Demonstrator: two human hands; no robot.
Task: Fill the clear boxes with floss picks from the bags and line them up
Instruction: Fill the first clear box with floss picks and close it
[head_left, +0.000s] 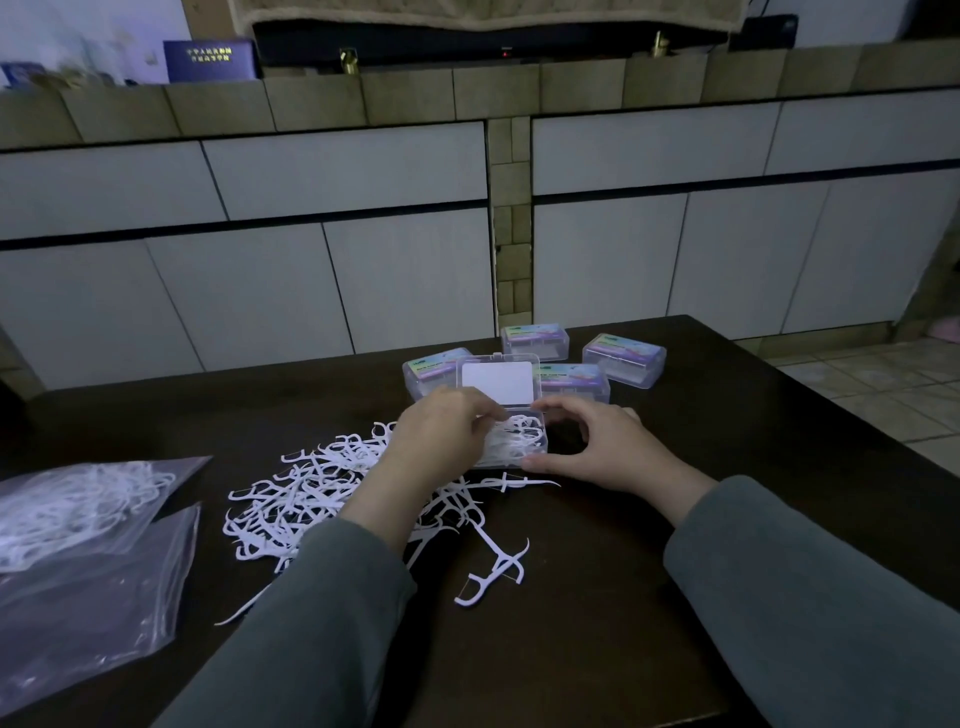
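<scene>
A clear box stands open on the dark table, its lid tilted up behind it and white floss picks inside. My left hand reaches over the box's left edge with curled fingers on the picks inside. My right hand grips the box's right side, thumb at the front corner. A loose heap of floss picks lies left of the box, partly under my left arm. Two plastic bags lie at the left, the upper one holding picks.
Several closed clear boxes with coloured labels stand behind the open one. Stray picks lie toward the front of the table. White cabinets run behind the table; a tiled floor shows at the right.
</scene>
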